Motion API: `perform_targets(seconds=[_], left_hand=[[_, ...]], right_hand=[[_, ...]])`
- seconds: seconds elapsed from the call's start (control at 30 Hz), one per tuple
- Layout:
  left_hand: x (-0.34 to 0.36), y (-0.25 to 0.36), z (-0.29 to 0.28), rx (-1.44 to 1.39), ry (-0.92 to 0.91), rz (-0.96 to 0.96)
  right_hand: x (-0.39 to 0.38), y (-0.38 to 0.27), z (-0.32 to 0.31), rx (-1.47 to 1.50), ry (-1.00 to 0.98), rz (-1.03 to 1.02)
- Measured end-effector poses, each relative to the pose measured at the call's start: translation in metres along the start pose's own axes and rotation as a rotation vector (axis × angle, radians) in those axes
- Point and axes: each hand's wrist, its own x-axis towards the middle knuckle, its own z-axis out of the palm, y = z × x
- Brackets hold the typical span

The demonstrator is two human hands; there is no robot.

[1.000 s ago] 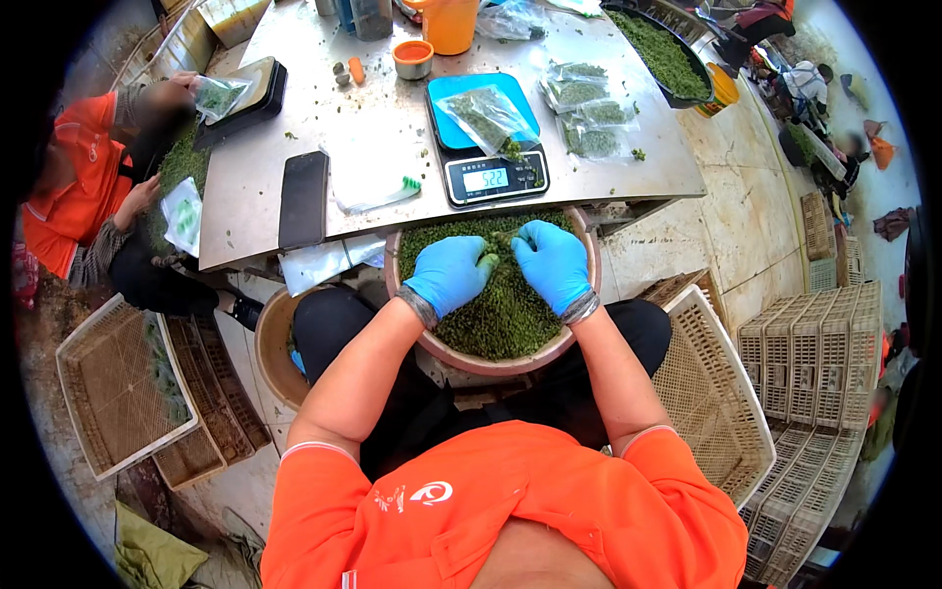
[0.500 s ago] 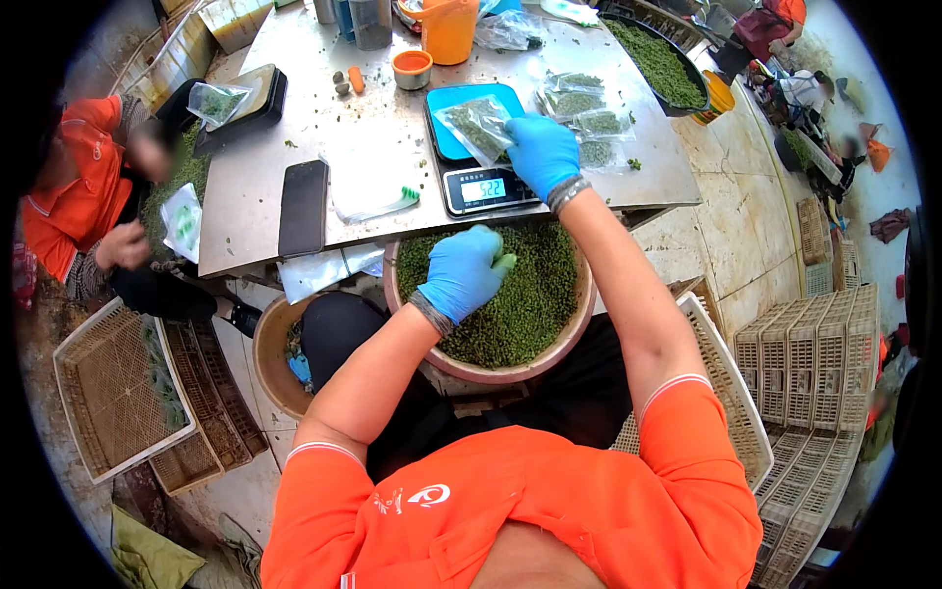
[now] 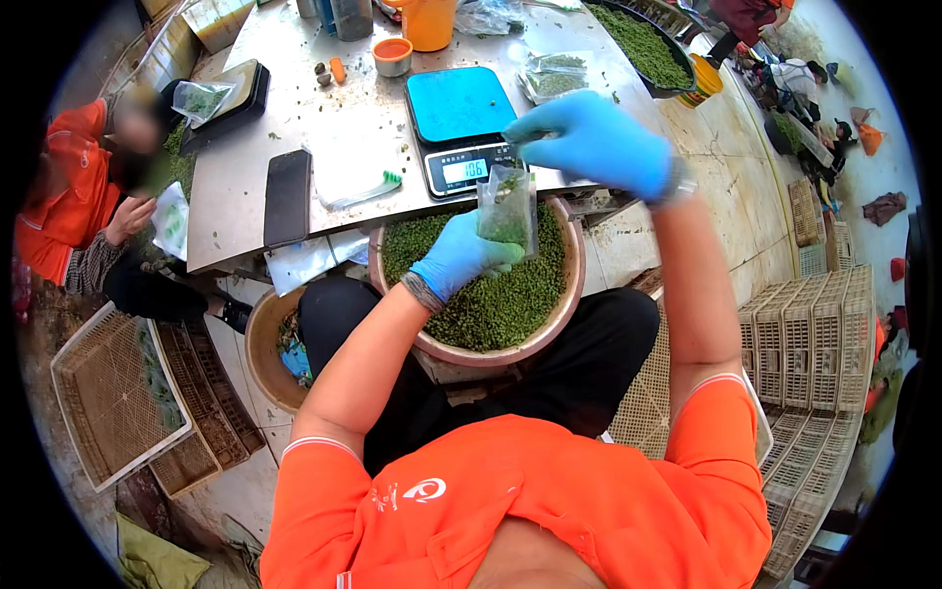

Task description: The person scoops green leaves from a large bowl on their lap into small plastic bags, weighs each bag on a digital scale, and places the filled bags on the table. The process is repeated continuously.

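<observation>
In my left hand [image 3: 459, 253], gloved in blue, is a small clear plastic bag [image 3: 506, 221] partly filled with green pieces, its fingers closed round the lower part. It is above a round tub [image 3: 575, 294] of small green berries [image 3: 491, 304] that look like green peppercorns. My right hand [image 3: 599, 147], also in a blue glove, is raised to the right of the digital scale [image 3: 456, 128], over the table edge. Motion smears its fingers, so its grip cannot be made out. Nothing lies on the scale's blue pan [image 3: 459, 103]. Filled bags [image 3: 554, 74] lie just beyond my right hand.
The metal table [image 3: 339, 118] holds a black phone [image 3: 287, 198], flat empty bags [image 3: 353, 182], an orange bucket [image 3: 429, 25] and a small cup [image 3: 392, 57]. A co-worker [image 3: 74, 187] sits at the left. Plastic crates [image 3: 805, 334] are stacked at the right.
The bag has left the scale pan, and a filled bag is now in my left hand. My right hand has let go of it and moved right. The view has shifted slightly.
</observation>
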Motion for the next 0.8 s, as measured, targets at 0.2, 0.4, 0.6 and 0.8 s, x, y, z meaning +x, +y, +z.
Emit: perform_targets(seconds=[0.2,0.4,0.6,0.8], left_hand=[[0.011,-0.016,0.011,0.023,0.157,0.374],[0.015,-0.023,0.015,-0.070,0.219,0.551],[0.015,-0.033,0.026,0.040,0.212,0.540],[0.013,-0.031,0.028,0.499,0.429,0.684]], right_hand=[[-0.025,0.002,0.048,-0.407,-0.340,-0.106],[-0.039,0.024,0.042,-0.095,-0.074,-0.160],[-0.041,0.036,0.065,0.010,-0.386,-0.062],[-0.046,0.044,0.080,-0.144,-0.351,-0.167]])
